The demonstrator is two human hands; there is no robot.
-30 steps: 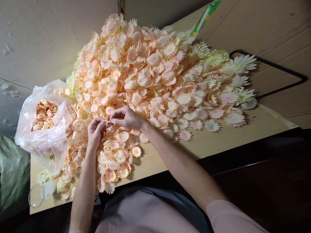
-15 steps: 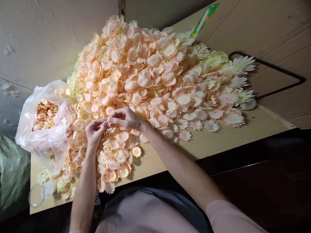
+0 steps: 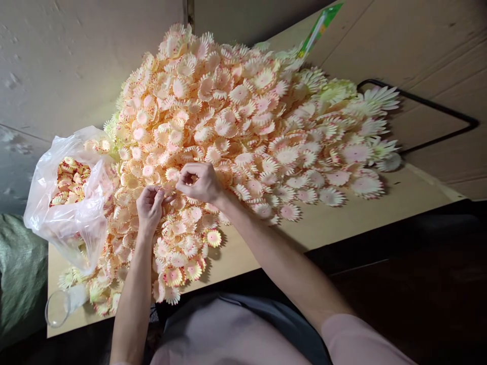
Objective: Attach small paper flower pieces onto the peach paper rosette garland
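Currently, both hands are working close together above the near left part of a heap of pale petal pieces (image 3: pixel 228 111), which is covering most of the bench (image 3: pixel 331 233). The left hand (image 3: pixel 149 207) is bringing its thumb and fingers together, and the right hand (image 3: pixel 200 181) is curling its fingers just beside it; the fingertips are showing too small for me to tell whether either is gripping a piece. At the left, a translucent plastic bag (image 3: pixel 70 223) is standing against the heap, its mouth showing small red-edged pieces (image 3: pixel 70 180). A clear cup (image 3: pixel 58 308) is occupying the near left corner, and a green sack (image 3: pixel 21 276) is bulging beside that end. On the far side, a green packet (image 3: pixel 321 30) is poking out behind the petals, while a bent black rod (image 3: pixel 437 104) is jutting beyond their right end. The forearms are hiding some nearer petals.
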